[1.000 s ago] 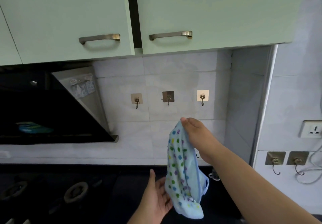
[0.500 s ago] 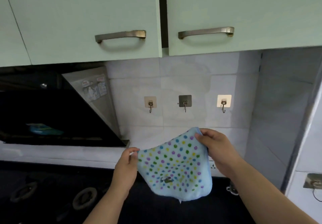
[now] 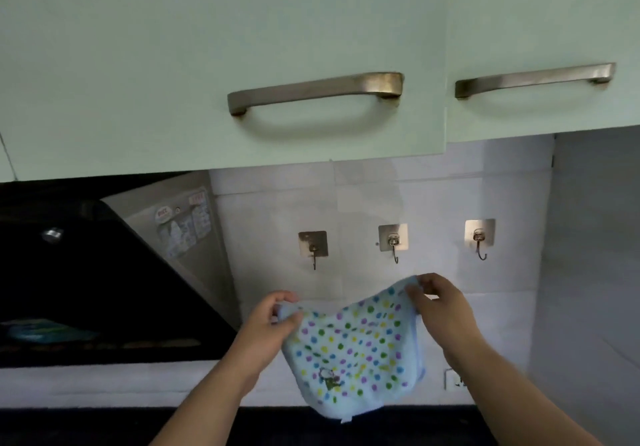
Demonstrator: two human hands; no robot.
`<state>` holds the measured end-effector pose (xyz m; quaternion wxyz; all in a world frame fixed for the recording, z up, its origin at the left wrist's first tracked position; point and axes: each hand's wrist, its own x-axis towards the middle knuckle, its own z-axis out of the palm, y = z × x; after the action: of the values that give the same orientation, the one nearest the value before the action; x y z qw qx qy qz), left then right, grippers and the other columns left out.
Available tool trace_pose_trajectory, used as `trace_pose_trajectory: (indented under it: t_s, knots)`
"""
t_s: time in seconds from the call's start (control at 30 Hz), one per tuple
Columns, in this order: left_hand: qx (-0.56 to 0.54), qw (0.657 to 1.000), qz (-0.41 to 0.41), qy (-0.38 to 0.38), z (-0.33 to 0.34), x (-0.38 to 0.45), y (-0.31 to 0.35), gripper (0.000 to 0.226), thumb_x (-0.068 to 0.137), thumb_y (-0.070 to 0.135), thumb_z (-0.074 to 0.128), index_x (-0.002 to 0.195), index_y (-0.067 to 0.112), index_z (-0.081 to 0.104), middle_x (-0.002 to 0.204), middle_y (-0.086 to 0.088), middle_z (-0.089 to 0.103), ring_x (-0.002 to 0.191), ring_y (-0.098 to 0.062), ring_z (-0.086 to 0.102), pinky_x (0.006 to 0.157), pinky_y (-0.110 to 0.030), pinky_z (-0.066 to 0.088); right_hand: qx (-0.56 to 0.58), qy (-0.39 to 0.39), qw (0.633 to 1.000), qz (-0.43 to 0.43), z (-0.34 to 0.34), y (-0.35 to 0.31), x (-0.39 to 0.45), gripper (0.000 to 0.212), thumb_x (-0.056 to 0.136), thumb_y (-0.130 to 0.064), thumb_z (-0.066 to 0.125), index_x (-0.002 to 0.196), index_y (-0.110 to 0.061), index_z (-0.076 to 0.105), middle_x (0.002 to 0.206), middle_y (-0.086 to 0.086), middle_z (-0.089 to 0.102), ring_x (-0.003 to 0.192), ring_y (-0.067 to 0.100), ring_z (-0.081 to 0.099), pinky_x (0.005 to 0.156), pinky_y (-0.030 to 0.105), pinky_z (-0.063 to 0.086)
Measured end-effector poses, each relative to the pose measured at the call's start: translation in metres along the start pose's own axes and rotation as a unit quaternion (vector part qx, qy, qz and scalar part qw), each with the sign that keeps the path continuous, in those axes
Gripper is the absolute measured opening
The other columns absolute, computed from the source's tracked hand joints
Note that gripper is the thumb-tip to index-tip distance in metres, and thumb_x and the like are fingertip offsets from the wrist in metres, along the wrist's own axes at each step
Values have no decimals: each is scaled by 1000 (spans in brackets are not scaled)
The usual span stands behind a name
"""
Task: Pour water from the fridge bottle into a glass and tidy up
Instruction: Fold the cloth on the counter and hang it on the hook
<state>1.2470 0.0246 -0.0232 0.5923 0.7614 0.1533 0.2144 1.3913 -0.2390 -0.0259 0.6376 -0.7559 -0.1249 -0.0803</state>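
A light blue cloth with coloured dots hangs spread out between my two hands, in front of the tiled wall. My left hand pinches its upper left corner. My right hand pinches its upper right corner, just below the row of wall hooks. The middle hook is straight above the cloth, the left hook above my left hand and the right hook up and right of my right hand. All three hooks are bare. No bottle or glass is in view.
Pale green wall cupboards with metal handles hang overhead. A black slanted range hood fills the left. A dark counter edge runs along the bottom, with a wall socket low behind my right forearm.
A second ago only my right hand held the bunched cloth; my left hand has taken the other corner and the cloth is spread and lifted nearer the hooks. The view has tilted up and closer.
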Motion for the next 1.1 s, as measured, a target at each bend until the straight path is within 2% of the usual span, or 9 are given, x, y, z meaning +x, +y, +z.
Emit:
trace_pose_trajectory:
  t_s: [0.17,0.33,0.43,0.5,0.6,0.77,0.9,0.97,1.1]
  knots:
    - [-41,990,47,124,-5,37,2,21,102,9,61,93,19,77,93,3,79,91,-14,75,80,-33,61,-22,-1,1000,8,34,3,21,5,99,-26,61,98,-22,63,98,-3,69,93,20,67,85,43,56]
    - [27,988,61,142,-3,75,-2,32,99,-2,51,81,14,74,94,1,75,91,-14,69,83,-32,53,-91,-6,995,-32,60,-5,53,11,100,-16,53,103,-23,44,92,0,65,80,27,66,72,40,55]
    - [146,979,94,107,-1,94,-8,34,101,1,50,97,24,75,114,4,67,110,-15,65,102,-33,50,-189,-41,975,-110,76,-7,66,17,96,-3,45,90,-18,49,85,5,62,79,31,61,69,36,48]
    - [239,957,145,73,0,104,-14,32,100,2,56,117,23,73,129,4,55,121,-12,58,111,-27,44,-246,-100,951,-155,88,-6,71,28,96,-2,47,84,-26,56,87,-2,56,81,22,57,68,16,42]
    - [300,935,181,54,3,118,-23,55,98,0,59,150,20,54,155,2,33,142,-8,36,114,-13,23,-273,-152,931,-188,102,-4,79,38,98,-4,48,112,-27,74,109,-6,53,92,10,58,82,6,37]
    - [373,896,151,189,1,155,-36,88,91,-9,53,166,25,21,172,-7,17,151,-26,35,117,-35,40,-324,-102,916,-215,124,-10,103,57,94,1,49,150,-11,50,139,7,38,110,24,60,96,19,46]
    - [463,876,74,114,9,176,-44,92,93,1,50,167,19,-1,174,-1,-8,147,-25,42,105,-32,49,-452,-178,863,-140,142,-7,109,57,89,7,53,146,0,45,146,15,29,114,32,57,99,41,54]
    - [479,871,50,96,15,179,-48,85,95,2,52,167,13,8,173,-4,-1,147,-25,42,108,-32,47,-476,-209,846,-121,150,-6,104,54,91,6,53,144,5,44,148,18,25,116,32,55,101,39,51]
    - [467,883,-9,-40,25,169,-68,44,102,20,46,145,13,56,153,-11,52,140,-27,52,112,-27,37,-479,-304,820,-71,157,15,90,22,95,-3,52,116,-5,58,140,13,43,117,29,50,100,33,45]
